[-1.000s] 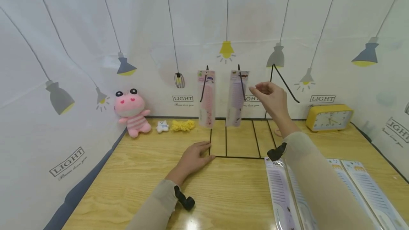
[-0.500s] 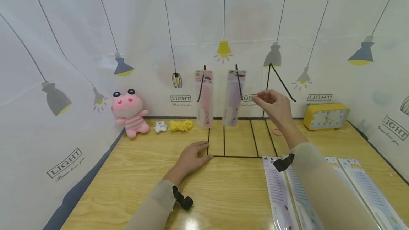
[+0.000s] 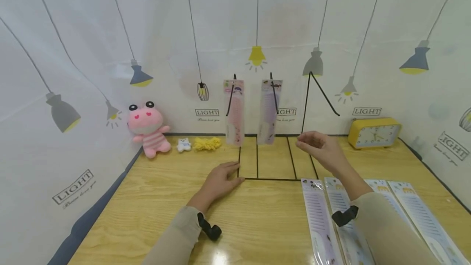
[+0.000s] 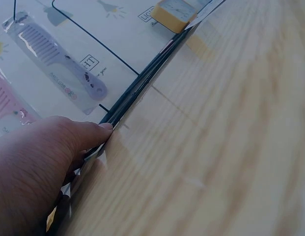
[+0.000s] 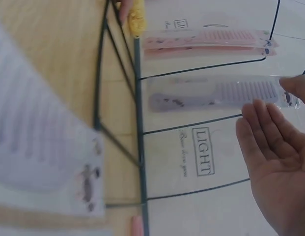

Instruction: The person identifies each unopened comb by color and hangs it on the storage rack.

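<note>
My left hand (image 3: 220, 181) rests on the table at the front left corner of a black wire display rack (image 3: 272, 179), its thumb touching the base wire in the left wrist view. From the rack's left hook hangs a packaged pink comb (image 3: 235, 113), and a packaged purple comb (image 3: 270, 113) hangs from the middle one. A third hook (image 3: 325, 93) stands at the right. My right hand (image 3: 324, 150) is over the rack's right side, fingers loosely bent with nothing in them. Below it lie several packaged combs, including a purple one (image 3: 319, 222) and a blue one (image 3: 428, 216).
A pink plush toy (image 3: 148, 130), a small white bear figure (image 3: 184, 145) and a yellow bundle (image 3: 207, 143) stand at the back left. The yellow clock (image 3: 374, 133) is at the back right. A printed cloth backdrop rises behind the table.
My right hand has moved down and slightly right, away from the hanging purple comb and toward the table. My left hand stays at the rack's corner. The hanging combs remain in place.
</note>
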{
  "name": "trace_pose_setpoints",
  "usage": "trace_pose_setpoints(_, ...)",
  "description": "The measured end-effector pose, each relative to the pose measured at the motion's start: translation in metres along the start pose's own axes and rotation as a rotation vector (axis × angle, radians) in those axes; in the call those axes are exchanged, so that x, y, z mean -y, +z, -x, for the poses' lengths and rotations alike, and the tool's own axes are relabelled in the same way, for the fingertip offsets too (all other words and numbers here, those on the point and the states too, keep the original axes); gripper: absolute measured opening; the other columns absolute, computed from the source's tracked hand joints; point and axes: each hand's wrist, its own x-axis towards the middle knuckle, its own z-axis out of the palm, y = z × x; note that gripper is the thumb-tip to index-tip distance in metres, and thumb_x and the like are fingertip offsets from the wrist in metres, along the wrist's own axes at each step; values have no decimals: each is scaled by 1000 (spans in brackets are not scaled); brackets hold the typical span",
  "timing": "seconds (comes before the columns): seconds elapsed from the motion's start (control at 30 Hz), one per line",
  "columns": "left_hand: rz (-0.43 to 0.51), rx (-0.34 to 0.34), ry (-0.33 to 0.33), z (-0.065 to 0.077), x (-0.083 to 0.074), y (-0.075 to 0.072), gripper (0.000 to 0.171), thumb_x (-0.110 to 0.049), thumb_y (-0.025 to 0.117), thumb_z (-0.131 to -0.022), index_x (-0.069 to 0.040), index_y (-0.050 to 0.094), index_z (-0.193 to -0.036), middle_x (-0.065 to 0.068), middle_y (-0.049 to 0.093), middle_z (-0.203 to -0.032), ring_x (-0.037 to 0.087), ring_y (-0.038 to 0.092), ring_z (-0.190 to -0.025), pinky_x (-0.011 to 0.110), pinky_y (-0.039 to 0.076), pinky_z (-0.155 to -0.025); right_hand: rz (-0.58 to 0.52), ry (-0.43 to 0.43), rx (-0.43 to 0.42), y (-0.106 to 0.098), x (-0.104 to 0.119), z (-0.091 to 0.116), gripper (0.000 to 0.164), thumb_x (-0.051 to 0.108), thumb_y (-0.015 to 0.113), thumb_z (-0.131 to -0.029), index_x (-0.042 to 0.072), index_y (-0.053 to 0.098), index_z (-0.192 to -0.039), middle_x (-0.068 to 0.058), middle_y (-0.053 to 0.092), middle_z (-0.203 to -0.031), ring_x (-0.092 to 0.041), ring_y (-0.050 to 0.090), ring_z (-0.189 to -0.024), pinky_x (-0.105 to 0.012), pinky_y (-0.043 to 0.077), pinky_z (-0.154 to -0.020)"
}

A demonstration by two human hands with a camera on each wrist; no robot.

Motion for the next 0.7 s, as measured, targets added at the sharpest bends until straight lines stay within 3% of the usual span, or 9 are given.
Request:
trace_pose_setpoints(0.23, -6, 8, 1, -1, 3, 0, 62, -49, 63, -97, -17, 51, -149, -1, 47, -153, 26, 40, -143, 48, 32, -118, 3, -75, 154, -1, -36, 31, 30, 28, 68, -99, 5, 69, -119, -8, 72, -115, -21, 69, -104, -27, 58, -84)
trace_pose_setpoints(0.37, -30, 3, 1, -3, 3, -1, 63, -51, 62, -97, -18, 51, -150, -2, 46, -154, 25, 40, -143, 47, 32, -118, 53, -121, 182, -3, -58, 45, 25, 10, 66, -98, 1, 67, -122, -13, 71, -117, -30, 68, -108, -25, 58, -84)
trace_pose_setpoints(0.57, -24, 1, 4, -2, 2, -2, 62, -49, 63, -97, -16, 52, -149, 0, 47, -154, 26, 40, -143, 48, 31, -118, 255, -194, 165, -3, -79, 55, 36, 15, 78, -90, 3, 66, -121, -7, 71, -113, -29, 67, -104, -41, 57, -89)
trace_pose_setpoints(0.7, -15, 13, 3, 0, 2, -1, 62, -48, 62, -98, -15, 52, -149, 2, 46, -154, 27, 40, -143, 49, 31, -118, 318, -256, 163, 2, -88, 59, 44, 22, 84, -84, 3, 65, -119, -4, 70, -111, -26, 66, -103, -43, 54, -90)
